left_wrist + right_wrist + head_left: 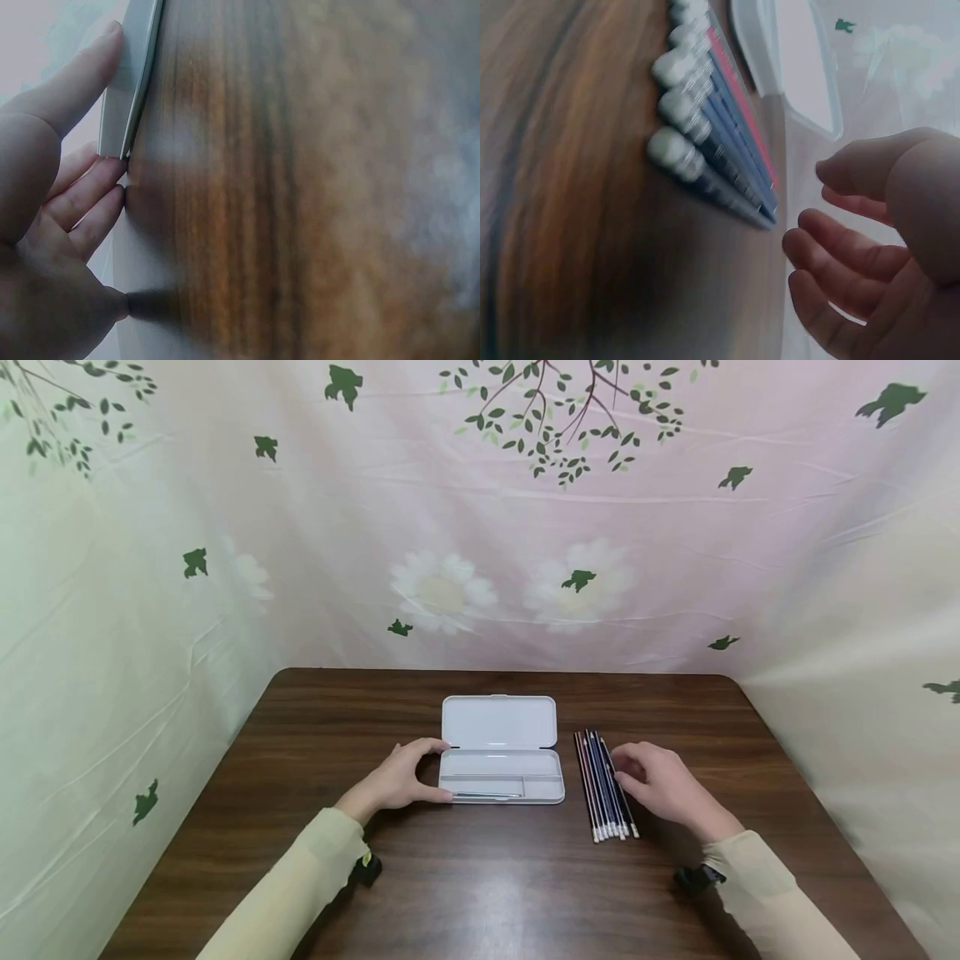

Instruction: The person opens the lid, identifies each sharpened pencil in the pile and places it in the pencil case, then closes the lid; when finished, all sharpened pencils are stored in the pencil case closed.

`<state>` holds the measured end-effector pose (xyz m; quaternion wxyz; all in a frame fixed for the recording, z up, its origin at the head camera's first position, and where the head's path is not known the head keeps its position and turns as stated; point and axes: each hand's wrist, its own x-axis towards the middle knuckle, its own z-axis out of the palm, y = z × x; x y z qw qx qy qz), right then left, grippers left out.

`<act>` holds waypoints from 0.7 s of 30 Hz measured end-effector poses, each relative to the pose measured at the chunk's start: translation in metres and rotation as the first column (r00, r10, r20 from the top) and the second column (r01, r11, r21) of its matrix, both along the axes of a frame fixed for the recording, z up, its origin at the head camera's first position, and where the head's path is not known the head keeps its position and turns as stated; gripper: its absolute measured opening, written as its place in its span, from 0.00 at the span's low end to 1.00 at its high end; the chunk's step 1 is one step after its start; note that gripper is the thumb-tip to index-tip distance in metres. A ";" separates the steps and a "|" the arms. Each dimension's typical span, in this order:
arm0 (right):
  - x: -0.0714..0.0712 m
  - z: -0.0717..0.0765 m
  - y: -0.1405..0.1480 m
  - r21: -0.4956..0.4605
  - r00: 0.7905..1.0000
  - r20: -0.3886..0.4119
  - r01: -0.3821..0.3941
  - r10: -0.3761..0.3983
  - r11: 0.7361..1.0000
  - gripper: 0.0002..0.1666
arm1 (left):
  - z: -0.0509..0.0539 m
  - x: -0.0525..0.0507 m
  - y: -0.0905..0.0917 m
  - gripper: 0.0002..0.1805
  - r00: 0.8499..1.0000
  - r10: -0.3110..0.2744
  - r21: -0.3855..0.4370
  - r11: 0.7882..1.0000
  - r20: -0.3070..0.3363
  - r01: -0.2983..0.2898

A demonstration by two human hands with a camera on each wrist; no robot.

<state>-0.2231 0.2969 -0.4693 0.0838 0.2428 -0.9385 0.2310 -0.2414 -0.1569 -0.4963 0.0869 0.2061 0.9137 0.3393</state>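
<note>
A white pencil case [498, 763] lies on the table with its lid [498, 722] raised at the back. Its tray has divided compartments, and a thin, pale stick-like item [487, 794] lies along the front one; its kind is unclear. My left hand [397, 779] holds the case's left end between thumb and fingers, the thumb at the front corner. To the right, several pencils [602, 789] with white eraser ends lie side by side, mostly dark blue, one reddish. My right hand [660, 781] hovers at their right side, fingers loosely bent, with nothing visible in its grasp.
The brown wooden table [495, 877] has rounded back corners. A printed cloth [495, 527] with leaves, birds and flowers hangs behind and on both sides. Dark wrist devices [365, 868] sit at both cuffs.
</note>
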 end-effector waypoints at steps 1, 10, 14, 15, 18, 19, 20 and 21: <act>0.000 -0.001 0.003 0.005 1.000 0.024 0.008 -0.008 1.000 0.15 | 0.000 0.000 0.000 0.47 1.000 0.000 0.002 1.000 -0.002 0.000; 0.001 -0.011 0.011 0.028 0.985 0.172 0.025 -0.030 0.999 0.15 | -0.001 -0.002 0.000 0.48 1.000 0.004 0.012 1.000 0.001 -0.004; 0.002 -0.014 0.010 0.037 0.986 0.164 0.036 -0.042 0.999 0.16 | -0.003 -0.002 0.000 0.48 1.000 0.004 0.006 1.000 0.000 -0.004; 0.002 -0.014 0.009 0.039 0.987 0.155 0.038 -0.044 0.999 0.16 | -0.003 -0.003 0.000 0.48 1.000 0.004 0.005 1.000 -0.001 -0.004; 0.004 -0.016 0.008 0.042 0.989 0.135 0.048 -0.053 0.998 0.16 | -0.003 -0.003 0.000 0.48 1.000 0.005 0.005 1.000 0.002 -0.005; 0.004 -0.016 0.008 0.042 0.990 0.130 0.053 -0.058 0.998 0.17 | -0.003 -0.002 0.001 0.48 1.000 0.005 0.006 1.000 0.002 -0.005; 0.005 -0.016 0.008 0.043 0.990 0.126 0.059 -0.064 0.997 0.17 | -0.003 -0.002 0.001 0.48 1.000 0.004 0.005 1.000 0.002 -0.004; 0.005 -0.016 0.007 0.043 0.990 0.121 0.066 -0.071 0.997 0.17 | -0.002 -0.002 0.001 0.48 1.000 0.003 0.004 1.000 0.003 -0.003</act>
